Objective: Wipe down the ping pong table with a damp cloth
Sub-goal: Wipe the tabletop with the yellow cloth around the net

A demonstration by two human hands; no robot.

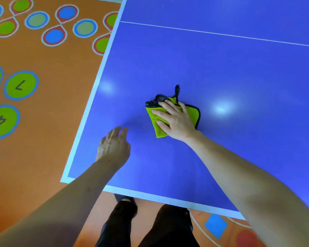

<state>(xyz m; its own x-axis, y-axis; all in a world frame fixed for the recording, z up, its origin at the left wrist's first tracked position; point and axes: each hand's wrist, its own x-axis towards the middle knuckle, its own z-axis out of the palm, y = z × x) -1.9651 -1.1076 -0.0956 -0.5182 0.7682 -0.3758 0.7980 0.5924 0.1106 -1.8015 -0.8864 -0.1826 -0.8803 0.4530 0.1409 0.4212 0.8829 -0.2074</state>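
Nearest the camera, dark trouser legs (146,227) stand at the white-edged end of the blue surface (239,72), with both bare forearms reaching out over it. The left hand (113,148) lies near the left corner, fingers straight and loosely spread, holding nothing; whether it rests on the blue top or hovers just above it cannot be told, since it is slightly blurred. A little farther in, the right hand (175,120) lies flat on the cloth (159,122), fingers extended and pressing it down rather than curling round it.

The cloth is a yellow-green plush rag with a dark binding and a dark hanging loop, folded into a small pad well inside the near left quarter. It looks light, soft and limp, so it would likely bunch or unfold if pushed from one edge; a flat palm across the middle seems the surest hold, with fingertips pinning the leading fold.

Beyond it the blue top shows glare spots and a thin white line (221,34). To the left lies an orange floor (48,107) with numbered green circles.
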